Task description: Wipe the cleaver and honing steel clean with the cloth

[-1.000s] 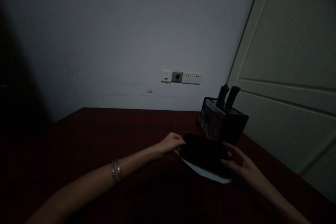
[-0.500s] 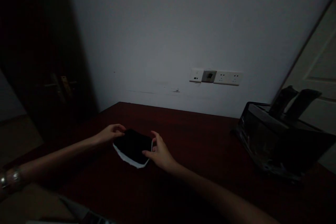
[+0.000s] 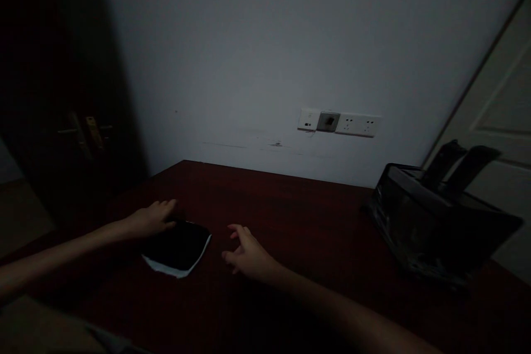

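Observation:
A dark black cloth-like piece with a white edge [image 3: 179,246] lies flat on the reddish-brown table, left of centre. My left hand [image 3: 155,218] is at its far left edge, thumb over the black surface and the other fingers apart from it. To the right of the piece, my right hand [image 3: 246,254] hovers close to the table with spread, slightly bent fingers and nothing in them. A small gap separates it from the white edge. Dim light hides the details of the black surface.
At the right of the table [image 3: 286,210] stands a dark box-shaped appliance [image 3: 440,227], partly wrapped in clear plastic, with two upright black parts. Sockets [image 3: 357,124] are set in the wall behind. A dark door [image 3: 83,133] with handles is at the left.
The black piece has moved left and a little nearer. My left hand has shifted left with it. My right hand has come off its right edge and is now apart from it.

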`<state>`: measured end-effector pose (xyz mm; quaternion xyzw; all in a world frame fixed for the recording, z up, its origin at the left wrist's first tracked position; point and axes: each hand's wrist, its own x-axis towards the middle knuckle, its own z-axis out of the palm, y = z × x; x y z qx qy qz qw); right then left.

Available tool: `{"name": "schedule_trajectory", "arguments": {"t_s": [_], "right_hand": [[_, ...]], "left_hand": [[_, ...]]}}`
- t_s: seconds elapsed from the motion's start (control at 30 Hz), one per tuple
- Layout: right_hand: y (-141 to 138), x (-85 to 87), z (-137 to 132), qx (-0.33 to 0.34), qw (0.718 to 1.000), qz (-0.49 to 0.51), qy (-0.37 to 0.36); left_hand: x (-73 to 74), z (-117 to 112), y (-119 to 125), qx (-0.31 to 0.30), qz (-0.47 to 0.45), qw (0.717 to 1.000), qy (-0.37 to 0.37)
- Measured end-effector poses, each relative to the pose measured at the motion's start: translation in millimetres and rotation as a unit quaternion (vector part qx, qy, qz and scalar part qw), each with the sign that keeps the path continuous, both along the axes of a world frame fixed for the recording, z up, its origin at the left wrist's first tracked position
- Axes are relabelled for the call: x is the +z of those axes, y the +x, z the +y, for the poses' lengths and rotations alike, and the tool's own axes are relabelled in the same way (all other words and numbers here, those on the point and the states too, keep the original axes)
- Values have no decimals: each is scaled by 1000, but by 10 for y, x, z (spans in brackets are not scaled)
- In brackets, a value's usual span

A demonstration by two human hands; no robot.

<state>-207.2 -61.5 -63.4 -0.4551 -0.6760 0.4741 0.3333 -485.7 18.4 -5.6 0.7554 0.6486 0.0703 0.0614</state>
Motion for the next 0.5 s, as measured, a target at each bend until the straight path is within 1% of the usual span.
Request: {"name": "schedule_trajectory", "arguments": {"t_s": [0.07,0.1,0.17,0.23,0.3,0.37,0.43,0.5], "right_hand": [[227,114,-163,-10,999,-21,24],[342,186,-247,-11,999,-26,38],[571,359,-408,-16,997,-24,69],[803,570,-560,-40,994,-21,98],[1048,815,-703,-97,987,-27,126],[1317,1088,-843,-175,972,-27,157],[1621,1372,-988,-248,950,1,189],[1961,1641,-1136,-313,922,34,224]], "left_hand": [[109,91,252,-65,-47,997,-2],[165,130,413,-88,-81,993,1],[259,184,788,-115,-145,983,0],[309,213,1204,-130,-191,973,-1],[314,233,1627,-149,-222,964,-14],[300,252,2035,-166,-242,955,-36],[304,267,2421,-188,-257,946,-56],[343,269,2787,-221,-273,934,-69]]}}
